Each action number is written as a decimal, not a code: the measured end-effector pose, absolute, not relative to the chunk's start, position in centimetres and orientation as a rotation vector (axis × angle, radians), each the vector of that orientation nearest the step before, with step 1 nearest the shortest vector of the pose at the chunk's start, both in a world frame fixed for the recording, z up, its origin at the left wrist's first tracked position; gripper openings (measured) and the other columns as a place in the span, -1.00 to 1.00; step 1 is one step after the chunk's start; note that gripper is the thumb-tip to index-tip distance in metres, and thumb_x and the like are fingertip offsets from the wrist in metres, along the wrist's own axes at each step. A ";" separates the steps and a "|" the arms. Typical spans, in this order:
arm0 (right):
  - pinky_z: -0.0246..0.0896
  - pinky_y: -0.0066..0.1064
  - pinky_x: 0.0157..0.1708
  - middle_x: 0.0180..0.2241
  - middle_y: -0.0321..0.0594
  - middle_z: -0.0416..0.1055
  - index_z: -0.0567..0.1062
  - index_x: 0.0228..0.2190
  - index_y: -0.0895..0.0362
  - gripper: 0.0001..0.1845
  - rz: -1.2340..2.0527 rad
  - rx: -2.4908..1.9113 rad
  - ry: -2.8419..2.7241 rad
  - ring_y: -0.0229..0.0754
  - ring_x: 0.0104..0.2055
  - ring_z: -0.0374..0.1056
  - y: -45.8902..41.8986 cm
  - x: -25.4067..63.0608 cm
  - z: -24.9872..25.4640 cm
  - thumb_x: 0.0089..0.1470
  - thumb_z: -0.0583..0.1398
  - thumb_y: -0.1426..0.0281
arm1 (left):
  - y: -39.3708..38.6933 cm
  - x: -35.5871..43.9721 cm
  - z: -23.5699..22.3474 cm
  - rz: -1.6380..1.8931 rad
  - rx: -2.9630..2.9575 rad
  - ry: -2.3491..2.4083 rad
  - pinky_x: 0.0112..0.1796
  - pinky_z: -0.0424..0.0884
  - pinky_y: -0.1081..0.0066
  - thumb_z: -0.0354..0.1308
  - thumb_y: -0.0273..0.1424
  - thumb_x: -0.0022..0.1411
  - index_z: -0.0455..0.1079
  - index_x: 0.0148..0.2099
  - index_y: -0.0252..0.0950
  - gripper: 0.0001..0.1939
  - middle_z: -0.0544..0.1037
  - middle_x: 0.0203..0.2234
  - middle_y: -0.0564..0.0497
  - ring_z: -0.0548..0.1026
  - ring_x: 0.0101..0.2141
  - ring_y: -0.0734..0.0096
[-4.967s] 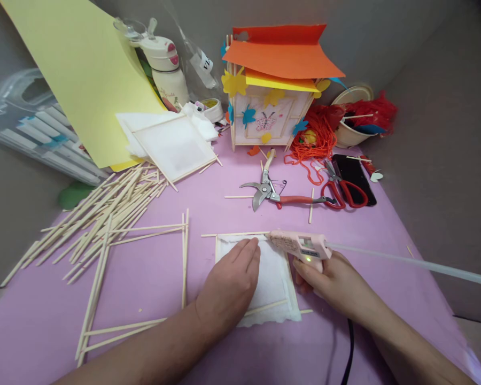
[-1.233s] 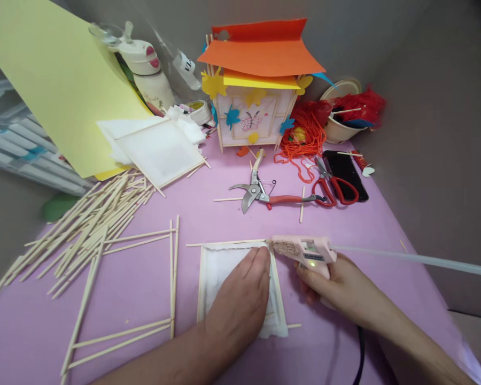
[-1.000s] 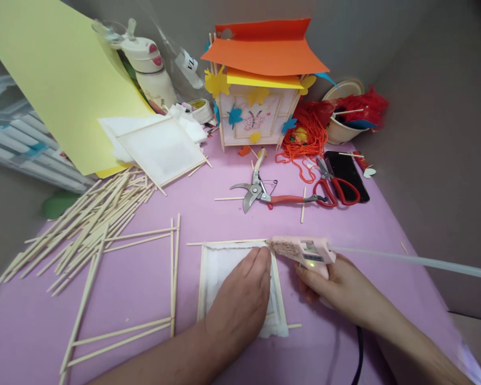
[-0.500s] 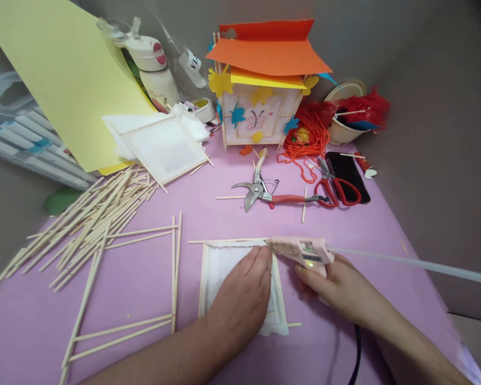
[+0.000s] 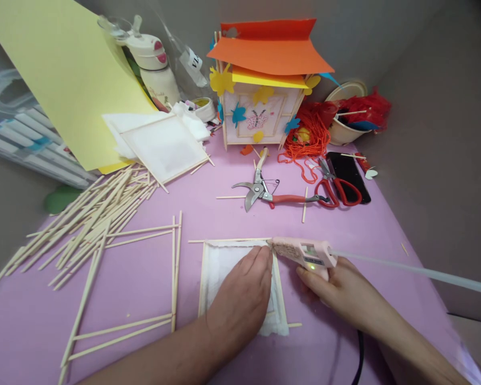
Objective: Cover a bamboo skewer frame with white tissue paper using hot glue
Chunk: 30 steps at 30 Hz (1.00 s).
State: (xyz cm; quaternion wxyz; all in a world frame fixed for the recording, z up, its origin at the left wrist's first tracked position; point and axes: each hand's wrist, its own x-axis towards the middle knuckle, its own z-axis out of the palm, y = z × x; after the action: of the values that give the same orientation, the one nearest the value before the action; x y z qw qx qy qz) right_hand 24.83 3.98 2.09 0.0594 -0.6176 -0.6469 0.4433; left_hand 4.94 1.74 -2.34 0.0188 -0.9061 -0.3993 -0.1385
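Two grips: left grip (image 5: 236,302) spread on tissue (image 5: 222,264), right grip (image 5: 328,283) closed on glue gun (image 5: 304,253).

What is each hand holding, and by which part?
The right hand grips the pink hot glue gun by its handle. The left hand holds nothing, pressing on the white tissue on the stick frame.

The left hand (image 5: 236,299) hides most of the tissue-covered stick frame (image 5: 220,262) (its near edge too), while the glue stick (image 5: 425,272) runs out of view to the right.
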 end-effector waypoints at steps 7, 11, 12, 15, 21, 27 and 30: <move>0.16 -0.39 -0.39 -0.61 -0.30 0.45 0.40 -0.66 0.07 -0.62 1.306 -1.933 -1.987 -0.18 -0.50 0.36 3.7 24.9 2.5 0.11 0.04 0.26 | 1.8 5.0 -2.2 -0.476 -2.798 -1.239 0.11 0.30 0.25 -0.17 -0.58 0.33 0.35 0.04 -0.66 -0.62 0.48 -0.03 -0.30 0.40 0.03 0.14; 0.15 -0.37 -0.40 -0.61 -0.28 0.43 0.37 -0.66 0.07 -0.62 1.236 -1.966 -2.024 -0.16 -0.50 0.35 3.6 24.7 2.4 0.11 0.02 0.25 | 1.8 5.0 -2.3 -0.459 -2.817 -1.240 0.11 0.30 0.21 -0.17 -0.59 0.33 0.32 0.07 -0.67 -0.62 0.46 -0.01 -0.33 0.39 0.04 0.12; 0.14 -0.36 -0.40 -0.60 -0.27 0.44 0.37 -0.66 0.07 -0.62 1.217 -1.971 -2.033 -0.15 -0.49 0.35 3.7 24.6 2.4 0.11 0.02 0.24 | 1.8 5.0 -2.3 -0.446 -2.824 -1.237 0.11 0.31 0.20 -0.18 -0.60 0.32 0.31 0.07 -0.67 -0.62 0.46 -0.01 -0.33 0.39 0.04 0.12; 0.15 -0.35 -0.38 -0.60 -0.25 0.45 0.38 -0.67 0.07 -0.60 1.181 -1.968 -2.048 -0.14 -0.48 0.37 3.6 24.5 2.4 0.12 0.01 0.23 | 1.8 5.0 -2.4 -0.430 -2.827 -1.238 0.10 0.32 0.20 -0.19 -0.60 0.33 0.31 0.06 -0.66 -0.63 0.46 -0.02 -0.34 0.40 0.03 0.13; 0.21 -0.38 -0.37 -0.60 -0.24 0.46 0.46 -0.65 0.10 -0.58 1.141 -1.999 -1.669 -0.16 -0.49 0.37 2.2 25.2 3.3 0.11 0.09 0.17 | 1.6 4.9 -2.7 -0.531 -2.723 -1.225 0.09 0.33 0.21 -0.15 -0.61 0.29 0.32 0.04 -0.61 -0.66 0.48 -0.08 -0.29 0.43 -0.02 0.14; 0.12 -0.49 -0.56 -0.52 -0.33 0.37 0.48 -0.36 0.12 -0.75 1.307 -1.567 -0.765 -0.29 -0.50 0.23 0.6 26.6 1.2 -0.02 0.27 0.20 | 1.5 4.8 -2.3 -0.505 -2.760 -1.260 0.03 0.37 0.25 -0.11 -0.64 0.26 0.35 -0.02 -0.56 -0.69 0.47 -0.12 -0.25 0.42 -0.04 0.19; 0.24 -0.51 -0.49 -0.45 -0.36 0.32 0.49 -0.31 0.13 -0.74 1.339 -1.233 -0.424 -0.35 -0.47 0.22 0.4 27.3 0.4 -0.14 0.31 0.37 | 1.5 4.9 -2.0 -0.494 -2.808 -1.282 -0.05 0.41 0.27 -0.10 -0.67 0.24 0.37 -0.08 -0.50 -0.72 0.46 -0.16 -0.21 0.42 -0.09 0.22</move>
State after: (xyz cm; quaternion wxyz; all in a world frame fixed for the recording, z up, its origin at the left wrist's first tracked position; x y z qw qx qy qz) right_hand 27.27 0.42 0.39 0.5942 -0.5306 -0.1824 0.5763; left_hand 4.85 1.48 -2.04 0.0077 -0.8982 -0.4101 -0.1580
